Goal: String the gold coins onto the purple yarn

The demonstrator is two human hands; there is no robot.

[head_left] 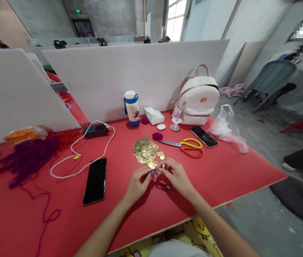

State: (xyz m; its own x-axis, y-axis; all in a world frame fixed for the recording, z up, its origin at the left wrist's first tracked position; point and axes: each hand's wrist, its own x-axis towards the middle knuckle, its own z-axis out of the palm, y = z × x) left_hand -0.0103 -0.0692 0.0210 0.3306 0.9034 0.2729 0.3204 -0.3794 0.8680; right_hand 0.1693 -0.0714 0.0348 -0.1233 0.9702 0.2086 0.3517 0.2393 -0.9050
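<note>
Both hands meet just in front of a pile of brass-coloured coins (144, 149) on the red table. My left hand (138, 181) pinches a thin purple cord (155, 176) between thumb and fingers. From the other side, my right hand (176, 175) pinches the same cord, its fingertips nearly touching the left ones. The cord loops down below the fingers, and a small coin-like piece (167, 187) hangs or lies at its lower end, under the right hand. Exactly how the cord is looped is too small to tell.
Scissors (180, 144), a phone (204, 136) and a spool (176, 124) lie beyond my right hand. Left are another phone (95, 181), a white cable (72, 146) and purple yarn (30, 157). A bottle (132, 109) and backpack (198, 98) stand at the back.
</note>
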